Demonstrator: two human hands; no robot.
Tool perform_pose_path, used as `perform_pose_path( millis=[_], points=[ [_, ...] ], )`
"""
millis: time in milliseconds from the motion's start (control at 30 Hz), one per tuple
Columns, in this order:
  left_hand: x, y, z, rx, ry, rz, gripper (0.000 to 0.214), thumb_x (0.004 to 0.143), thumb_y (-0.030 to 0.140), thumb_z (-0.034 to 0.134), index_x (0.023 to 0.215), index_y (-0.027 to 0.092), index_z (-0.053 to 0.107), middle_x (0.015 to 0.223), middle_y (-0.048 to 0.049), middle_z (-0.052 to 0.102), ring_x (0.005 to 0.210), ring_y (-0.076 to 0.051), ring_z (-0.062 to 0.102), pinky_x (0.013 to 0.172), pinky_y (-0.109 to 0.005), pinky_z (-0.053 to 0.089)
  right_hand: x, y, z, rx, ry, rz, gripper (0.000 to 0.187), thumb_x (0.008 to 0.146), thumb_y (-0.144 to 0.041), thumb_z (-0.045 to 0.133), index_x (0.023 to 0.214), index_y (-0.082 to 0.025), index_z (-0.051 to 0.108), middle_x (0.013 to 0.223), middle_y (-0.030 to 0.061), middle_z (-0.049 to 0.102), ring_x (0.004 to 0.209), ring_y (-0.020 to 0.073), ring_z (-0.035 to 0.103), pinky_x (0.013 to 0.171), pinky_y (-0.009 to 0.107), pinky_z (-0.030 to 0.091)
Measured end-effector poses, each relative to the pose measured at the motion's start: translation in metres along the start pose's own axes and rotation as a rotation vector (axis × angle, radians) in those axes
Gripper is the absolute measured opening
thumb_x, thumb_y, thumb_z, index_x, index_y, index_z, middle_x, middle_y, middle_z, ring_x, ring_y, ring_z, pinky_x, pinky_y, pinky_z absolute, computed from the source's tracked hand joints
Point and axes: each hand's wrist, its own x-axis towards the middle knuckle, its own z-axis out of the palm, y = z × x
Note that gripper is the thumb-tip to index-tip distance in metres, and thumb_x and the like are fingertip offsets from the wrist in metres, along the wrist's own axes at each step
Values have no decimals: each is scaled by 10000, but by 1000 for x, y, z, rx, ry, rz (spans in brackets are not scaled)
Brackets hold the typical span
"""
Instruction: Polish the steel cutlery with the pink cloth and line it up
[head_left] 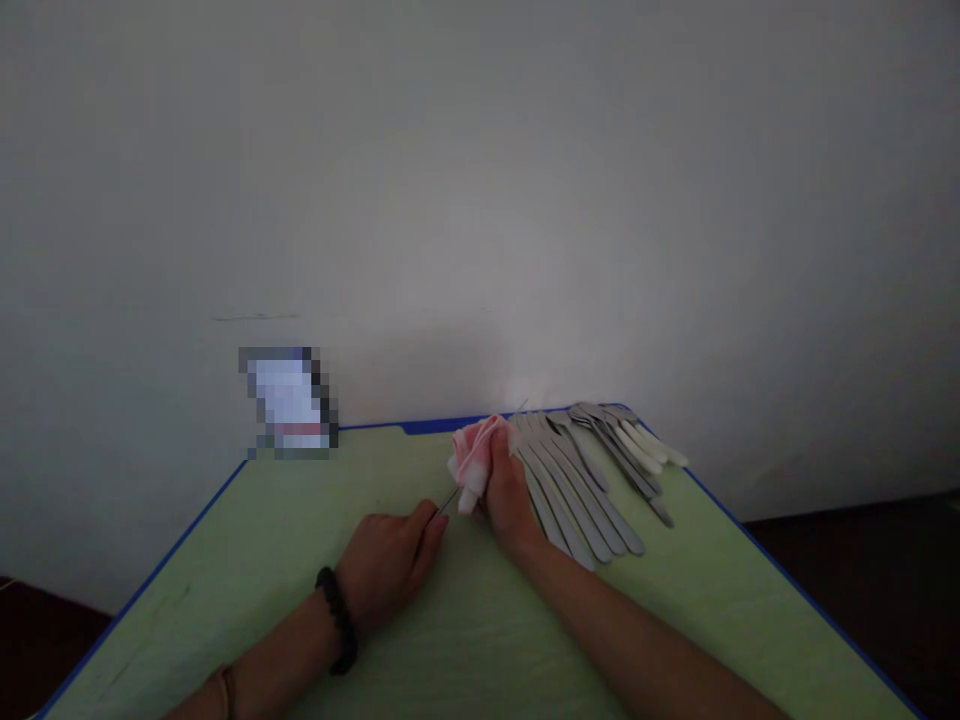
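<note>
My left hand (388, 556), wearing a dark beaded bracelet (337, 620), is closed on the thin handle of a piece of metal cutlery (448, 500). A pink and white cloth (474, 460) is wrapped around that piece, with my right hand (511, 500) closed on the cloth. Beyond the cloth a thin tip shows against the wall; whether it is a fork, knife or spoon I cannot tell. Just right of my right hand, several metal pieces of cutlery (585, 490) lie side by side on the table, their handles toward me.
Farther right are a stack of spoons (589, 415) and several white-handled pieces (639, 445). A blurred, phone-like device (292, 400) leans at the table's back left. The light green table (247, 560) has a blue edge and meets a grey wall (450, 200).
</note>
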Motion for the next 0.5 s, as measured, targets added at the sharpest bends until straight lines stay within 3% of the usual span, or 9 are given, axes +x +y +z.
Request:
perform_pose_path(
  millis=[300,500],
  points=[
    [-1,-3,1,22,197,106,409,979,312,228,791,192,570,736,-53,665,689,-196,641,623,-292,452,1,2,0,34,-6,-4,621,663,-817,417,539,-209,422,436,-41,370,375,88,339,330,221,267],
    [2,-1,-3,30,126,109,409,980,291,232,804,192,588,734,-47,675,679,-186,651,622,-283,457,0,3,-1,83,-39,31,536,720,-717,486,568,-204,450,427,-49,380,351,83,315,309,210,243]
  ],
)
